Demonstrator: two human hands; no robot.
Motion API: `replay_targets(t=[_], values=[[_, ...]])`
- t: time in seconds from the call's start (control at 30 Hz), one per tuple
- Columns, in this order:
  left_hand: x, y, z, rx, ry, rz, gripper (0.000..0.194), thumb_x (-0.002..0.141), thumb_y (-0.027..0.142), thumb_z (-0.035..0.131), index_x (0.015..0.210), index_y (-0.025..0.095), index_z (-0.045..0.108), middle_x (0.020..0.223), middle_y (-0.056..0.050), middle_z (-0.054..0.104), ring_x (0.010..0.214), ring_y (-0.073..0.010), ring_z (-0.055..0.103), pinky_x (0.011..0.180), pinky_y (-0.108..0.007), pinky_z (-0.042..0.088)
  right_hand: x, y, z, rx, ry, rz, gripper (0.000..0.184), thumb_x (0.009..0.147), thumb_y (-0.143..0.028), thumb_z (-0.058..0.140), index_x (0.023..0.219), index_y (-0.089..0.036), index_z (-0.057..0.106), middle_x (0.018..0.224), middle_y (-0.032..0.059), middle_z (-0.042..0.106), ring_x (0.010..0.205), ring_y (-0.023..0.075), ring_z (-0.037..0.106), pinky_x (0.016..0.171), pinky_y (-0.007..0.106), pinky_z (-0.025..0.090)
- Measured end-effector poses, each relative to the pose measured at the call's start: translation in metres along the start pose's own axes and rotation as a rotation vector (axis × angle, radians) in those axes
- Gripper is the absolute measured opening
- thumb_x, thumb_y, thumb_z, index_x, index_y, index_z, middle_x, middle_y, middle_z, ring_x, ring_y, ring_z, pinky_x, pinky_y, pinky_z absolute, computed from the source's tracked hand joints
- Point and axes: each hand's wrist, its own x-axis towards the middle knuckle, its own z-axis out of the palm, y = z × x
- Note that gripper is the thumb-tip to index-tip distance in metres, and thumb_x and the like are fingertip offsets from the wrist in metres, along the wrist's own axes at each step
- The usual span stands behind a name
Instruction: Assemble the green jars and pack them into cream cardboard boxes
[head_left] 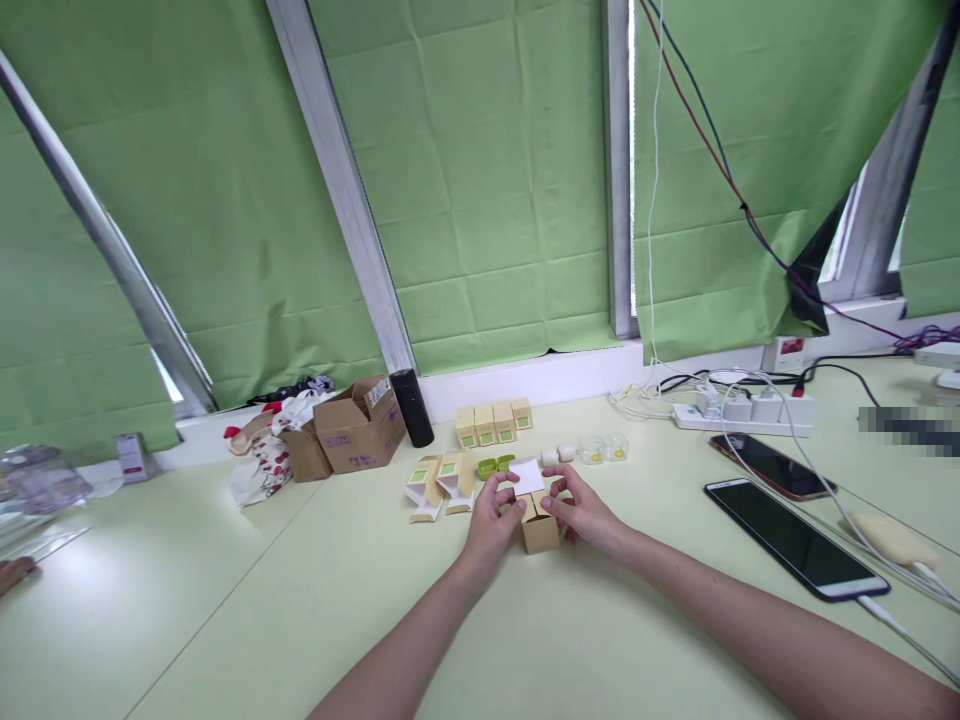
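A small brown cardboard box (pixel 541 537) stands on the table between my hands, its white-lined lid flap (pixel 527 475) raised at the far side. My left hand (pixel 489 518) grips its left side, thumb on the top edge. From the right, my right hand (pixel 586 510) holds the same box, with thumb and fingers at the upper flaps. The box's inside is hidden from me. Just beyond lie two green cups (pixel 496 466), two small white cylinders (pixel 557 455) and clear round containers with yellow spots (pixel 603 449). Two unfolded boxes (pixel 442 484) lie left of my left hand.
Several closed small boxes (pixel 493 424) line up at the back. A black cylinder (pixel 412 408) and an open carton (pixel 359 430) stand left of them. On the right are two phones (pixel 796 538), cables and a power strip (pixel 742 411). Another person's hand (pixel 15 574) shows far left.
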Motion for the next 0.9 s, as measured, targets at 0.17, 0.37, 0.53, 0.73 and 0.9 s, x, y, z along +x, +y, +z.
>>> replay_targets(t=[0.17, 0.37, 0.53, 0.73, 0.9], values=[[0.000, 0.000, 0.000, 0.019, -0.001, 0.009, 0.052, 0.073, 0.042, 0.086, 0.111, 0.022, 0.056, 0.084, -0.001, 0.072, 0.075, -0.0177, 0.068, 0.073, -0.028, 0.048, 0.000, -0.002, 0.000, -0.008, -0.022, 0.006, 0.054, 0.075, -0.049, 0.071, 0.118, -0.028, 0.047, 0.096, -0.0029, 0.048, 0.062, 0.0122, 0.055, 0.039, 0.022, 0.038], [-0.001, 0.001, 0.002, -0.003, -0.012, 0.017, 0.060, 0.073, 0.043, 0.087, 0.117, 0.022, 0.052, 0.089, -0.004, 0.076, 0.079, -0.0213, 0.072, 0.077, -0.031, 0.051, 0.001, -0.003, 0.000, -0.009, -0.029, 0.015, 0.056, 0.073, -0.049, 0.072, 0.120, -0.028, 0.047, 0.096, -0.0032, 0.048, 0.061, 0.0124, 0.055, 0.038, 0.022, 0.038], [-0.002, 0.001, 0.003, -0.030, 0.016, 0.023, 0.076, 0.074, 0.043, 0.088, 0.131, 0.025, 0.041, 0.102, -0.010, 0.079, 0.093, -0.0263, 0.076, 0.087, -0.037, 0.053, 0.004, 0.004, 0.000, 0.010, -0.031, 0.000, 0.054, 0.075, -0.046, 0.071, 0.120, -0.029, 0.047, 0.097, -0.0031, 0.047, 0.061, 0.0120, 0.056, 0.037, 0.021, 0.037], [0.000, -0.003, 0.001, 0.031, 0.000, 0.031, 0.060, 0.077, 0.046, 0.085, 0.121, 0.022, 0.052, 0.108, -0.012, 0.078, 0.098, -0.0277, 0.074, 0.088, -0.037, 0.053, 0.003, 0.003, -0.001, 0.010, -0.039, 0.007, 0.057, 0.074, -0.049, 0.074, 0.121, -0.029, 0.047, 0.099, -0.0026, 0.047, 0.062, 0.0112, 0.055, 0.038, 0.021, 0.038], [0.005, -0.011, -0.003, 0.096, 0.034, 0.076, 0.042, 0.078, 0.041, 0.082, 0.108, 0.022, 0.059, 0.102, -0.009, 0.077, 0.098, -0.0259, 0.071, 0.085, -0.034, 0.050, 0.002, 0.001, -0.001, 0.012, -0.035, 0.010, 0.058, 0.073, -0.052, 0.074, 0.119, -0.030, 0.048, 0.098, -0.0025, 0.047, 0.063, 0.0116, 0.054, 0.039, 0.021, 0.037]])
